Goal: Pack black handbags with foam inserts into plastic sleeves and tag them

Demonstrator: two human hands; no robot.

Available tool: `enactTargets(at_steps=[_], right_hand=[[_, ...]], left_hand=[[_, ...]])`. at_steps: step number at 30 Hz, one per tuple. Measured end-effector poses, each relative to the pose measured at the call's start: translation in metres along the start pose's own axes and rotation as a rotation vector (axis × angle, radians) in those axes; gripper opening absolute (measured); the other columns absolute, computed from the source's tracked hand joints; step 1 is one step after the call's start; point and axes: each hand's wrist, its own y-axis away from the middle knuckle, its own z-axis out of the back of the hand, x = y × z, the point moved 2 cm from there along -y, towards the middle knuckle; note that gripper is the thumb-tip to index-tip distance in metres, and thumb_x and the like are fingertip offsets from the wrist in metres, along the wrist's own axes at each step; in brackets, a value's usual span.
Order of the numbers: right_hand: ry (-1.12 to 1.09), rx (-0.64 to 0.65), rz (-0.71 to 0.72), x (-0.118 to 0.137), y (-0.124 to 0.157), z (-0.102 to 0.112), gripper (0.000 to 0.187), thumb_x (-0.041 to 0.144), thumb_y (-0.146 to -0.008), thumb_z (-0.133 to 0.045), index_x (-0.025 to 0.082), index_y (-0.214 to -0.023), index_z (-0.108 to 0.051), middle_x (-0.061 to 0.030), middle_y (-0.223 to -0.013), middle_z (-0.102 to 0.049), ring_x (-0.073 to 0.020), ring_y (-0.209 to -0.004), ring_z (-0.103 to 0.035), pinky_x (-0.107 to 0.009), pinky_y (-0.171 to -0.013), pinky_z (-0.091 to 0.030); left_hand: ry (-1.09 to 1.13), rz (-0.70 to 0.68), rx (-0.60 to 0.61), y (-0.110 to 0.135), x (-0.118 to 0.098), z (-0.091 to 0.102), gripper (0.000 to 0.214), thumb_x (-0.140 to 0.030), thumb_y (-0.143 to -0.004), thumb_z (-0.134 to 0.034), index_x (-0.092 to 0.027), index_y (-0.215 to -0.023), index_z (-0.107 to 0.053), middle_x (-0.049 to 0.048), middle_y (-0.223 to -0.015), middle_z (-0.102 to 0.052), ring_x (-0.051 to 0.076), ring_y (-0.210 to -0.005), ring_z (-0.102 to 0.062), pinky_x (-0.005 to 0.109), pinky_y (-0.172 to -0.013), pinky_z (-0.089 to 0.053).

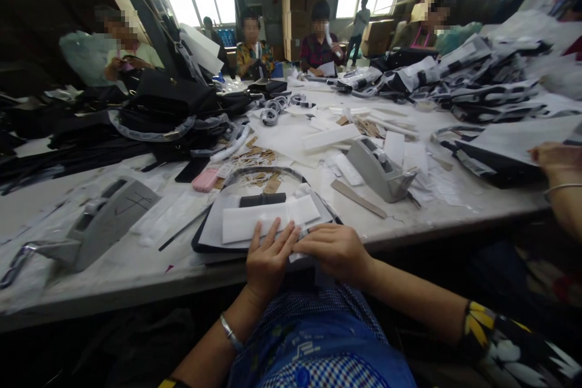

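Observation:
A black handbag (200, 241) lies flat at the table's near edge, its looped handle pointing away from me. White sheeting and a white foam strip (245, 225) cover its upper face, with a dark strap piece (262, 199) beyond the foam. My left hand (271, 254) rests on the foam strip, fingers stretched out and slightly apart. Close beside it, my right hand (339, 251) has its fingers curled together at the bag's near right edge. What those fingertips pinch, if anything, is hidden.
Grey tape dispensers stand left (113, 212) and right (379, 170) of the bag. A pink case (206, 179) and loose tags (254, 157) lie beyond it. Black bags (173, 97) pile up at left, wrapped ones (482, 79) at right. A co-worker's hand (557, 163) reaches in from the right.

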Motion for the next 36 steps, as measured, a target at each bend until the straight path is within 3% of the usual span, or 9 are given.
enactTargets(at_steps=[7,13,20,24,30,36], right_hand=[[0.045,0.047,-0.308,-0.047,-0.018,-0.021,0.014,0.016,-0.088,-0.068,0.025,-0.09,-0.078,0.0017,-0.086,-0.078,-0.0156,-0.081,-0.072,-0.028,-0.078,-0.048],[0.046,0.106,-0.454,-0.053,-0.022,-0.026,0.006,0.024,-0.083,-0.078,0.023,-0.077,-0.077,-0.0011,-0.089,-0.071,-0.0172,-0.089,-0.063,-0.029,-0.086,-0.046],[-0.091,0.165,-0.703,-0.065,-0.028,-0.033,0.007,0.023,-0.079,-0.08,0.022,-0.073,-0.076,0.0005,-0.088,-0.065,-0.0126,-0.078,-0.062,-0.025,-0.074,-0.047],[-0.123,0.217,-0.744,-0.072,-0.031,-0.032,0.011,0.027,-0.075,-0.083,0.02,-0.072,-0.074,0.0015,-0.085,-0.062,-0.0116,-0.075,-0.06,-0.024,-0.071,-0.045],[-0.086,0.281,-0.724,-0.077,-0.031,-0.031,0.016,0.029,-0.076,-0.082,0.019,-0.075,-0.07,0.0016,-0.089,-0.06,-0.0091,-0.068,-0.056,-0.022,-0.065,-0.042],[-0.047,0.168,-0.714,-0.076,-0.03,-0.028,0.014,0.02,-0.081,-0.074,0.021,-0.093,-0.067,0.0006,-0.098,-0.062,-0.0077,-0.063,-0.055,-0.023,-0.065,-0.045]], left_hand=[[0.087,0.027,-0.041,0.002,0.001,-0.001,0.024,-0.009,-0.096,-0.053,-0.016,-0.113,-0.068,0.0047,-0.119,-0.073,0.03,-0.123,-0.06,0.056,-0.117,-0.031],[0.156,0.02,-0.075,0.004,0.005,-0.003,0.024,-0.007,-0.093,-0.058,-0.012,-0.115,-0.066,0.0072,-0.114,-0.075,0.026,-0.116,-0.066,0.052,-0.117,-0.035],[0.193,0.055,-0.057,0.001,0.008,-0.003,0.022,-0.008,-0.092,-0.061,-0.011,-0.113,-0.066,0.0076,-0.111,-0.076,0.022,-0.112,-0.068,0.048,-0.118,-0.035],[0.169,0.074,-0.053,0.0,0.01,-0.001,0.024,-0.008,-0.093,-0.059,-0.013,-0.115,-0.067,0.0076,-0.113,-0.075,0.02,-0.11,-0.069,0.043,-0.116,-0.037],[0.109,-0.024,0.042,-0.002,0.012,0.003,0.035,-0.011,-0.1,-0.046,-0.021,-0.13,-0.062,0.0024,-0.132,-0.066,0.021,-0.12,-0.063,0.042,-0.117,-0.034],[0.06,-0.026,0.113,-0.002,0.014,0.002,0.035,-0.014,-0.101,-0.044,-0.018,-0.13,-0.062,-0.0011,-0.131,-0.067,0.02,-0.119,-0.063,0.039,-0.12,-0.027]])
